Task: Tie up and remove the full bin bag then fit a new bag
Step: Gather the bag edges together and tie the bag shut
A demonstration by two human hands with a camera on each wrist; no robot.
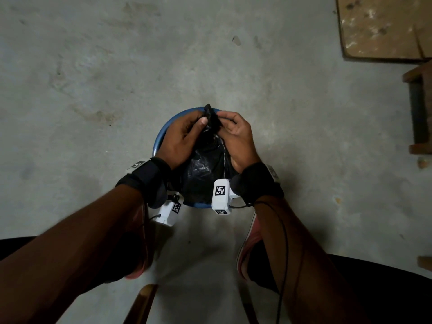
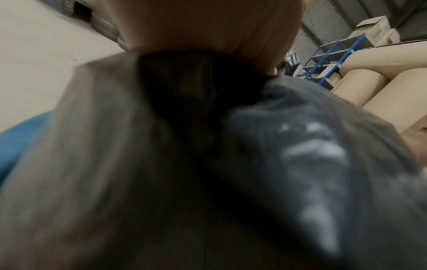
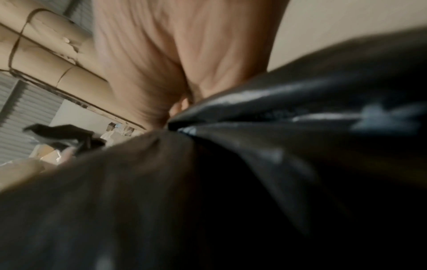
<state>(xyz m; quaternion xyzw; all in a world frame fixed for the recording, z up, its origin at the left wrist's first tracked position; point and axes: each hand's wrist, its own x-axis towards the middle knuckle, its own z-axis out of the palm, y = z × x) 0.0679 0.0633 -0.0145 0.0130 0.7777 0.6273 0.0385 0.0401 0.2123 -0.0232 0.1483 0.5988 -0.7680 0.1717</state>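
A black bin bag (image 1: 203, 169) sits full inside a round blue bin (image 1: 163, 134) on the concrete floor, straight below me. The bag's top is gathered into a twisted neck (image 1: 211, 116) that sticks up at the bin's far side. My left hand (image 1: 187, 132) pinches the neck from the left, thumb on top. My right hand (image 1: 236, 129) grips it from the right with curled fingers. In the left wrist view the black bag (image 2: 208, 164) fills the frame under my palm (image 2: 208, 23). The right wrist view shows the same crumpled plastic (image 3: 254, 164) close up and blurred.
A brown board (image 1: 383, 26) lies on the floor at the far right. Wooden furniture legs (image 1: 418, 108) stand along the right edge. My pink shoes (image 1: 247, 249) flank the bin near me. A wooden chair edge (image 1: 142, 302) is at the bottom. Bare concrete (image 1: 117, 66) spreads ahead.
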